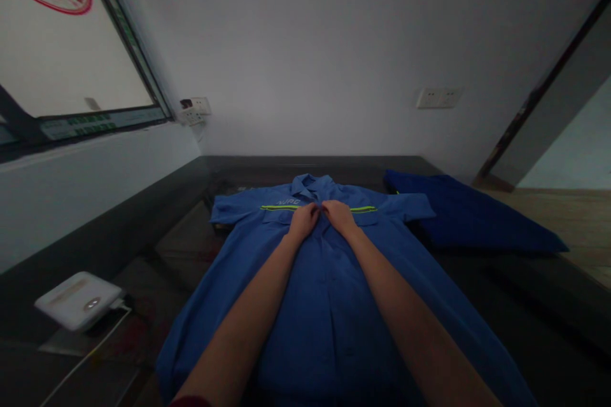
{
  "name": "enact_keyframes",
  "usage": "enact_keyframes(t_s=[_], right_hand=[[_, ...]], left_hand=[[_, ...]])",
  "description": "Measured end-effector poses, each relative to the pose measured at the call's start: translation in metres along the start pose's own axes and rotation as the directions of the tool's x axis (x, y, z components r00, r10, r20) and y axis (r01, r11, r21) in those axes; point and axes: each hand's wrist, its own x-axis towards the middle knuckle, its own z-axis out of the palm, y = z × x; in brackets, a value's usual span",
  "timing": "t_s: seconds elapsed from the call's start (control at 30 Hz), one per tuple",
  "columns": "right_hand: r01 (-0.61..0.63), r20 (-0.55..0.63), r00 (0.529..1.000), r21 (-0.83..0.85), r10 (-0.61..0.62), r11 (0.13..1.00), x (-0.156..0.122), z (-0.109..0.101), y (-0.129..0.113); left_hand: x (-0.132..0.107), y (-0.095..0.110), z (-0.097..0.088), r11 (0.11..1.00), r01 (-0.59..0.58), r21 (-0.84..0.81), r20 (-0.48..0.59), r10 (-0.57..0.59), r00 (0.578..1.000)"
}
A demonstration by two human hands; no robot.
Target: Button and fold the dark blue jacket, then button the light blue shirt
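Observation:
A blue short-sleeved work shirt [329, 305] with a yellow-green stripe across the chest lies flat and face up on a dark table [525, 305], collar away from me. My left hand [303, 219] and my right hand [340, 215] meet at the middle of the chest, just below the collar. Both have their fingers curled and pinched on the shirt's front placket. The fingertips are partly hidden in the fabric.
A second dark blue garment [468, 216] lies folded at the right back of the table. A white box with a cable [79, 299] sits at the left front. A window [62, 63] is on the left, wall sockets [438, 97] are behind, and a doorway [573, 140] is at the right.

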Motion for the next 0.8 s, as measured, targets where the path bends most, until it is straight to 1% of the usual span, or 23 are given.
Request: enact_keyframes(t_s=[0.07, 0.17, 0.27, 0.4, 0.6, 0.8], right_hand=[[-0.009, -0.008, 1.000, -0.004, 0.009, 1.000, 0.000, 0.003, -0.002], [-0.008, -0.023, 1.000, -0.005, 0.008, 1.000, 0.000, 0.008, -0.006], [-0.006, -0.042, 0.999, 0.002, 0.006, 1.000, 0.002, 0.013, -0.008], [0.001, -0.065, 0.998, 0.032, 0.001, 0.999, 0.003, 0.017, -0.006], [0.014, -0.109, 0.994, 0.132, 0.001, 0.991, 0.003, 0.017, 0.003], [0.016, -0.171, 0.985, 0.301, 0.037, 0.953, 0.007, 0.021, 0.015]], left_hand=[[0.000, 0.000, 0.001, 1.000, 0.016, -0.014, 0.000, -0.016, 1.000], [0.000, 0.003, 0.001, 0.999, 0.033, 0.008, -0.023, -0.033, 0.999], [0.000, 0.005, 0.000, 0.995, 0.087, 0.057, -0.052, -0.084, 0.995], [-0.001, 0.005, -0.001, 0.983, 0.156, 0.093, -0.050, -0.152, 0.987], [0.000, 0.003, 0.000, 0.988, 0.138, 0.072, -0.068, -0.133, 0.989], [-0.001, 0.004, -0.002, 0.990, 0.132, 0.058, -0.086, -0.126, 0.988]])
